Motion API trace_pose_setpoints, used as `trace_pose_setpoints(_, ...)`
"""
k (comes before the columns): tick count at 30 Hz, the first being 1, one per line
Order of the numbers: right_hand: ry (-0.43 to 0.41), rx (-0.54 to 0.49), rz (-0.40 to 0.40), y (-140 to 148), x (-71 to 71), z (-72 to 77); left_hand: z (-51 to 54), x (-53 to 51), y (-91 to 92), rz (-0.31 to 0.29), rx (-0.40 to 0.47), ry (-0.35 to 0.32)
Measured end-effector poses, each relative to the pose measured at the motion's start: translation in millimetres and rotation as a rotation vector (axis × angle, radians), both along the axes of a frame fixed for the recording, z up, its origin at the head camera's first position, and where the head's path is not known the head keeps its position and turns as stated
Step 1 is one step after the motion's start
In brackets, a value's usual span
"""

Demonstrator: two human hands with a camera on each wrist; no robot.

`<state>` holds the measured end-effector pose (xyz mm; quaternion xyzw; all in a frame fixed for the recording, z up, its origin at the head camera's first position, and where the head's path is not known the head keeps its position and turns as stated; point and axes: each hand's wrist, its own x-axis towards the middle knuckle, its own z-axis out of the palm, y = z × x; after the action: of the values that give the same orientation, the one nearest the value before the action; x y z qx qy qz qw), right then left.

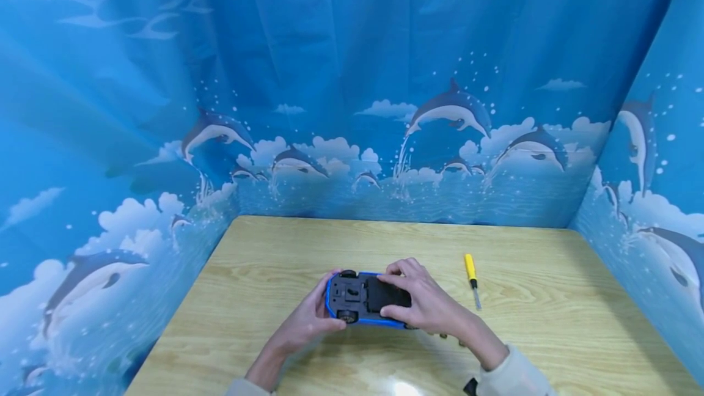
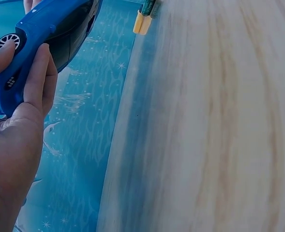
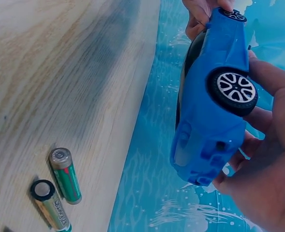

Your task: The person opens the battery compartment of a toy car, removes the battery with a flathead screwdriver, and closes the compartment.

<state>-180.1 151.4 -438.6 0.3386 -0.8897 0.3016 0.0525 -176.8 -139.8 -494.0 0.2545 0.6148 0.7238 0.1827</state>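
Note:
A blue toy car (image 1: 338, 301) is held upside down above the table, its black underside and wheels facing up in the head view. My left hand (image 1: 308, 318) grips one end of it, thumb by a wheel (image 2: 7, 43) and fingers along the side. Over the other end, my right hand (image 1: 429, 301) pinches the black battery cover (image 1: 385, 295) on the underside between thumb and fingers. In the right wrist view that hand's fingers lie along the underside, behind a silver-spoked wheel (image 3: 235, 88). Whether the cover is loose cannot be seen.
A screwdriver (image 1: 471, 277) with a yellow handle lies on the wooden table (image 1: 264, 255), right of my right hand. A green battery (image 3: 67, 176) and a second battery (image 3: 50, 205) rest on the tabletop. Dolphin-print curtains (image 1: 330, 109) enclose the table's back and sides.

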Motion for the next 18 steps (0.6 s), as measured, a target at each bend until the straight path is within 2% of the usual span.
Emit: trace_pose_setpoints(18,0.020,-0.010,-0.031,-0.3,1.2,-0.9,0.6,-1.4,0.6,-0.015,0.016,-0.003)
